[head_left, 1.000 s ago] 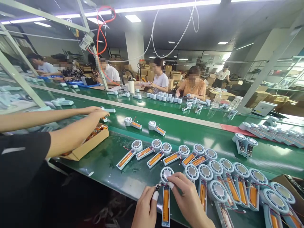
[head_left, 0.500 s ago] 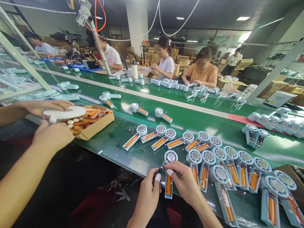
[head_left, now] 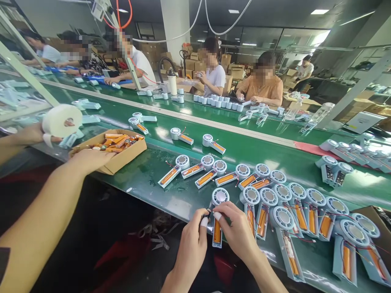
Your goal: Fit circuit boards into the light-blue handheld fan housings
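A light-blue fan unit (head_left: 220,197) with a round head and an orange battery in its open handle lies at the bench's front edge. Just left of that handle, my left hand (head_left: 195,236) pinches a small black part (head_left: 207,212) between thumb and fingers. My right hand (head_left: 235,228) is closed over the upper handle, its thumb and forefinger pressed together beside the black part. Whatever sits between those fingertips is too small to make out. White covers show on both thumbs.
Many similar fan units (head_left: 283,217) lie on the green bench to the right. At left, a co-worker's hand (head_left: 91,159) reaches into a cardboard box (head_left: 128,156) of orange batteries; the other holds a white tape roll (head_left: 58,121). More people sit across the belt.
The co-worker's hands have separated: one lifted the white roll left, the other moved onto the box. My hands stay at the same fan, with the black part turned slightly and more hidden.
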Available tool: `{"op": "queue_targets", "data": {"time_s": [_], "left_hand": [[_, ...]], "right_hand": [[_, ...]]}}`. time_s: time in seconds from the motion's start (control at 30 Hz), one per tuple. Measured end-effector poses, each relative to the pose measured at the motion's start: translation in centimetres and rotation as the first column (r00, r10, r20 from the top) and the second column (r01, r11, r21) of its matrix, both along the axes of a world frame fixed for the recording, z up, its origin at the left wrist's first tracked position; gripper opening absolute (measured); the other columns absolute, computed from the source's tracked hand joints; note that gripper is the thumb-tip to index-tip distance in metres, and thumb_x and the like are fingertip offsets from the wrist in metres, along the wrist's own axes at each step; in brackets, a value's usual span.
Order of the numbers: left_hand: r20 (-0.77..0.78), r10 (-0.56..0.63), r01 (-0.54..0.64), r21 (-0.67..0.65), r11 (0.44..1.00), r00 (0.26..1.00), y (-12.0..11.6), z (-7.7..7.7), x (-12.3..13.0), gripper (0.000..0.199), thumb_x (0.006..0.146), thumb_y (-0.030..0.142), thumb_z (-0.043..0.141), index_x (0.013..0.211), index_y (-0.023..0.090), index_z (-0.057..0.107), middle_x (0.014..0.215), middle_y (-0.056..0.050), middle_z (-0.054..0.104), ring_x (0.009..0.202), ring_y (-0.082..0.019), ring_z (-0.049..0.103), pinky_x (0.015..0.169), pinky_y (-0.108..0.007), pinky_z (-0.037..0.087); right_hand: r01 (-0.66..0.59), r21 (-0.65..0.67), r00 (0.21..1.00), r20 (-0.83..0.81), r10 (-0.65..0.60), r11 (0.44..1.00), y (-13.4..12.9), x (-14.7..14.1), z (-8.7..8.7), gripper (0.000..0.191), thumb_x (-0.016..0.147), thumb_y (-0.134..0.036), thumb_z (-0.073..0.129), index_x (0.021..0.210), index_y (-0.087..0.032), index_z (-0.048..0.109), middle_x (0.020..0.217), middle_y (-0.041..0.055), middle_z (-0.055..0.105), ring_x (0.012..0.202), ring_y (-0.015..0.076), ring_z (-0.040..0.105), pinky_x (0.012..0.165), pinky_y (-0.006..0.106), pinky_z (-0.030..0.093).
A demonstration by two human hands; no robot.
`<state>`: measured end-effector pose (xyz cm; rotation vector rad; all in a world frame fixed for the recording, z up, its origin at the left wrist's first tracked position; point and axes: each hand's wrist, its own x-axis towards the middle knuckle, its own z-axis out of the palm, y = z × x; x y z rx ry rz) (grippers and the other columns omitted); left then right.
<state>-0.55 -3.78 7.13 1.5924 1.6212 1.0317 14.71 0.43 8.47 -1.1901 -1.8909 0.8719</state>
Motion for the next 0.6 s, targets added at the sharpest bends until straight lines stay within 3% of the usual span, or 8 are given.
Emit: {"op": "queue_targets", "data": {"time_s": [0.27, 0.43, 0.5, 0.6], "left_hand": [[0.047, -0.029, 0.027, 0.047, 0.999, 0.998, 0.93, 0.61, -0.05, 0.023, 0.096, 0.031, 0.044, 0.097, 0.023, 0.066, 0.093, -0.006, 0.074, 0.086, -0.023, 0.071, 0.077, -0.032, 0.054], [0.173, -0.014, 0.034, -0.115, 0.993, 0.985, 1.1, 0.83, 0.12, 0.028, 0.097, 0.041, 0.044, 0.094, 0.022, 0.065, 0.065, 0.001, 0.065, 0.053, -0.017, 0.062, 0.052, -0.025, 0.049], [0.218, 0.011, 0.023, -0.151, 0.988, 0.976, 1.02, 0.77, 0.15, 0.028, 0.097, 0.042, 0.043, 0.099, 0.022, 0.062, 0.071, 0.001, 0.066, 0.043, -0.013, 0.055, 0.044, -0.024, 0.045], [0.276, 0.077, -0.027, -0.18, 0.983, 0.958, 0.79, 0.63, 0.16, 0.032, 0.095, 0.04, 0.045, 0.12, 0.023, 0.055, 0.092, -0.004, 0.073, 0.046, -0.012, 0.059, 0.044, -0.024, 0.048]], "right_hand": [[-0.081, 0.102, 0.99, 0.12, 0.069, 0.992, -0.27, 0.08, -0.54, 0.025, 0.098, -0.011, 0.045, 0.105, -0.021, 0.067, 0.103, 0.0071, 0.069, 0.094, 0.021, 0.064, 0.084, 0.034, 0.054], [-0.117, 0.2, 0.975, 0.209, 0.074, 0.973, -0.07, 0.49, -0.8, 0.025, 0.098, -0.01, 0.047, 0.109, -0.022, 0.066, 0.102, 0.0073, 0.066, 0.093, 0.021, 0.063, 0.083, 0.034, 0.056], [-0.086, 0.247, 0.971, 0.238, 0.025, 0.965, 0.13, 0.55, -0.96, 0.025, 0.099, -0.012, 0.046, 0.108, -0.022, 0.066, 0.1, 0.0073, 0.065, 0.09, 0.0211, 0.062, 0.081, 0.035, 0.056], [-0.047, 0.302, 0.953, 0.3, -0.048, 0.952, 0.4, 0.49, -0.97, 0.023, 0.099, -0.012, 0.047, 0.106, -0.022, 0.067, 0.097, 0.0074, 0.064, 0.088, 0.0221, 0.061, 0.076, 0.034, 0.054]]}}
